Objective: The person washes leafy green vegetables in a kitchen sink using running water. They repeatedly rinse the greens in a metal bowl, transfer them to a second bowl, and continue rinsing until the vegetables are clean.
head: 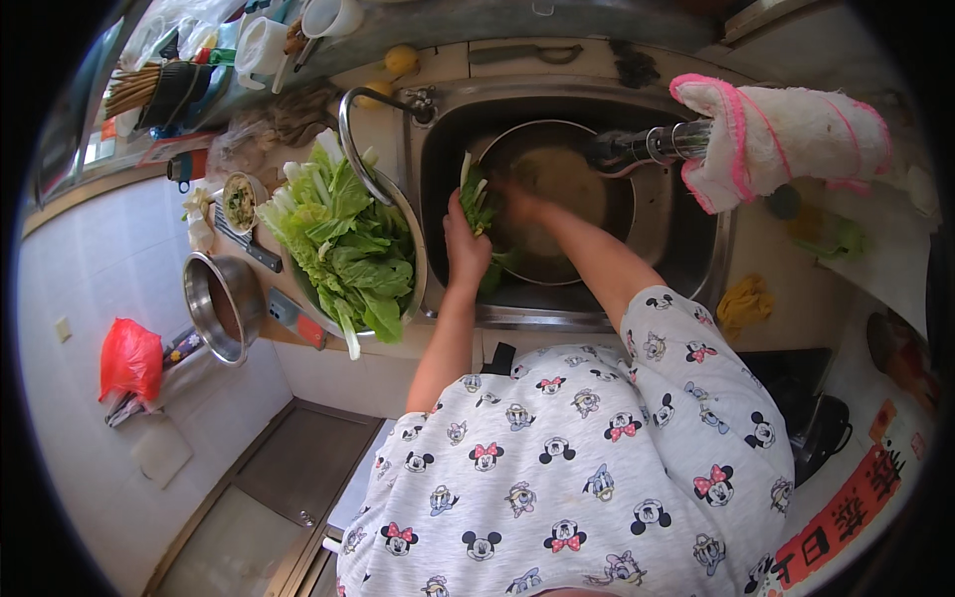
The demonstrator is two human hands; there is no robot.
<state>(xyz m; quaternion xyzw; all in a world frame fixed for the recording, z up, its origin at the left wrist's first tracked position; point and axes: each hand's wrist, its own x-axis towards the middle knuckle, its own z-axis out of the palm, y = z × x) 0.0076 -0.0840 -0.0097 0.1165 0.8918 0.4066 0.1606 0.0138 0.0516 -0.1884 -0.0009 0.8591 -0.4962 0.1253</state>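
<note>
My left hand (467,254) grips a small bunch of leafy greens (473,195) over the left side of a round metal basin (556,283). The basin sits in a stainless-steel sink (680,280) and holds cloudy brownish water (578,179). Beside the bunch, my right hand (516,203) is blurred at the basin; its fingers cannot be made out. A few green leaves (492,277) lie low at the basin's left edge. Left of the sink, a large heap of pale-stemmed leafy vegetables (358,250) fills a wide bowl (420,257) and overhangs its front rim.
A curved faucet (347,127) arches over the heap. Further left are a knife (261,254), a bowl of chopped food (240,203), a steel pot (246,306) and a phone (287,312). A pink-edged white cloth (791,138) covers a fitting at right, above a yellow cloth (746,304).
</note>
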